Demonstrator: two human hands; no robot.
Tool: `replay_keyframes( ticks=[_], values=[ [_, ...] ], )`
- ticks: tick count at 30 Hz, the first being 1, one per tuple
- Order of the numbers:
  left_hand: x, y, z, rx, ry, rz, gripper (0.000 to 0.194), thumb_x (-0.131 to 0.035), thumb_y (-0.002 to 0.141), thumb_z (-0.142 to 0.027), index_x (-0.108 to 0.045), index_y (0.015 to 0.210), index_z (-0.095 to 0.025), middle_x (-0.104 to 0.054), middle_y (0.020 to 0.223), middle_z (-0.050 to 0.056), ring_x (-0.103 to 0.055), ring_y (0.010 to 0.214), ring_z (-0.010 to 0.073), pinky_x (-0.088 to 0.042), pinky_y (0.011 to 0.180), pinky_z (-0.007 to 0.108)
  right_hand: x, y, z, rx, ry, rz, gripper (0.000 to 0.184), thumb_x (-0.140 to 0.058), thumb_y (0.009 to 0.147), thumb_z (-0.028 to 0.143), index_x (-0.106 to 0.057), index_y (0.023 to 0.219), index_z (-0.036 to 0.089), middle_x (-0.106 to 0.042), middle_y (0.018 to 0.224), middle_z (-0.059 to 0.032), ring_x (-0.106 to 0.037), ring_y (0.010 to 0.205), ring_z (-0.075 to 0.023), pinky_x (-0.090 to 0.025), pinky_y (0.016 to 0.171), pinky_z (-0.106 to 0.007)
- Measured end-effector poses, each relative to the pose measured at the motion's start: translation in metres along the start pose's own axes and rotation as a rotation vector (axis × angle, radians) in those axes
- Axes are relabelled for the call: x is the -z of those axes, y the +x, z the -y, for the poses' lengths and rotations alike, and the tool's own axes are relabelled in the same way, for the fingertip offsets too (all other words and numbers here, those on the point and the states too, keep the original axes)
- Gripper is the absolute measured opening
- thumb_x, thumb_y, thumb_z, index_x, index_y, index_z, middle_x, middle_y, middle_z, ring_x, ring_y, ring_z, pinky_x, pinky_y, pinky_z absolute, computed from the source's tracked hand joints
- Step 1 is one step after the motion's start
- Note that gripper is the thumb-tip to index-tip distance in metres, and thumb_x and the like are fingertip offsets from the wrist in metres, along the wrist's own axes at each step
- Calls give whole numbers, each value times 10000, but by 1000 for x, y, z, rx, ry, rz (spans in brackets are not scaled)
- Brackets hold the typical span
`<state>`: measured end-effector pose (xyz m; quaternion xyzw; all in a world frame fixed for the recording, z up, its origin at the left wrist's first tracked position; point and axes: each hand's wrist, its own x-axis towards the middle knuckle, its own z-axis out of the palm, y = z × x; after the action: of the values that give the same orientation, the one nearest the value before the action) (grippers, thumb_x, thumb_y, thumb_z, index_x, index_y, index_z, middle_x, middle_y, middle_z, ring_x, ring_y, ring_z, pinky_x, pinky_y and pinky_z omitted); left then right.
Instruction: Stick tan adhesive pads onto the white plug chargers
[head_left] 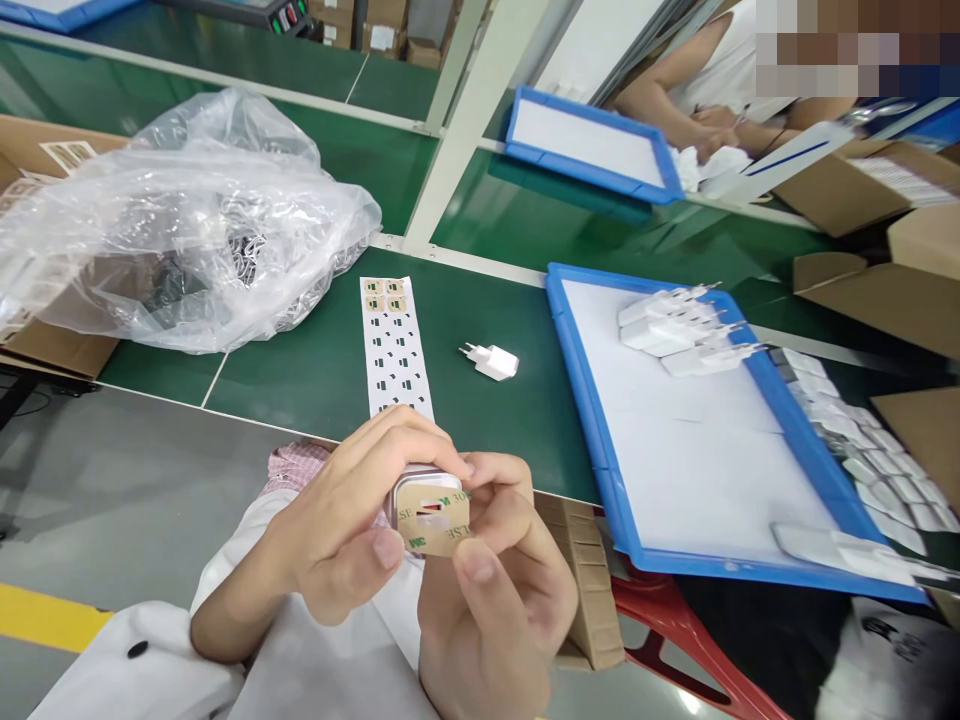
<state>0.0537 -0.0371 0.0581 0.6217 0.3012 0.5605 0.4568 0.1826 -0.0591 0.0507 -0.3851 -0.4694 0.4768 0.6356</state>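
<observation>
My left hand (349, 520) is closed around a small rounded item with a pale, silvery rim (401, 484), its kind mostly hidden by the fingers. A tan 3M adhesive pad (435, 545), with a cutout in the middle, lies over the item's face. Fingertips and thumb of my right hand (499, 575) pinch the pad's right edge. Whether the pad is stuck down or just held against the item, I cannot tell. Just beyond my hands lies a white sticker sheet (394, 350), with several tan pads at its far end. A white plug adapter (491, 361) rests to its right.
On the right, a blue-rimmed tray (675, 470) holds several white plug adapters (675, 325). More white pieces (877, 440) sit beyond it. A clear plastic bag (247, 200) bulges from a carton at left. Across the bench, a person's hands (716, 130) are near another tray (592, 140).
</observation>
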Motion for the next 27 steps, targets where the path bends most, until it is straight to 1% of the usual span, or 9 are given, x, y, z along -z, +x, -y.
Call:
replay_keyframes(
  ticks=[2,6,10,14,20,27],
  values=[
    [0,1,2,-17,-30,-1,408,-449,1080,-585,-620,1224,-243,-628,1084,59,-630,956,253,-517,923,427,1,0,0,8,1,1,261,-714,1013,362,-694,786,232,-607,1084,-52,-649,903,-195,-547,790,-353],
    [-2,1,2,24,-100,-61,421,-573,1020,-592,-646,1192,-214,-624,1061,60,-610,944,251,-494,914,421,0,1,0,18,0,5,247,-692,1014,322,-687,786,226,-612,1087,-48,-635,898,-191,-525,785,-352],
    [-3,2,1,14,-105,-39,383,-560,1039,-554,-634,1205,-217,-624,1077,58,-612,960,242,-495,922,415,-1,1,0,12,14,3,246,-685,1015,317,-684,785,229,-619,1095,-42,-634,904,-191,-515,783,-351],
    [-4,1,1,21,-101,-47,378,-575,1033,-550,-635,1211,-222,-632,1088,58,-618,968,245,-499,930,421,-1,2,1,9,20,2,233,-696,1006,304,-681,784,233,-624,1077,-33,-634,892,-181,-519,779,-342],
    [-4,1,0,32,-51,-52,349,-552,1050,-531,-625,1202,-226,-625,1061,63,-621,956,246,-525,910,424,-3,6,4,5,11,9,254,-699,1006,318,-670,770,229,-638,1064,-25,-649,878,-169,-524,759,-324],
    [-5,3,-1,36,-40,-61,349,-545,1054,-533,-619,1206,-228,-636,1077,69,-623,979,256,-525,925,436,-4,6,3,-7,23,-15,242,-697,1002,304,-667,773,232,-639,1063,-26,-651,882,-176,-535,760,-333]
  ],
)
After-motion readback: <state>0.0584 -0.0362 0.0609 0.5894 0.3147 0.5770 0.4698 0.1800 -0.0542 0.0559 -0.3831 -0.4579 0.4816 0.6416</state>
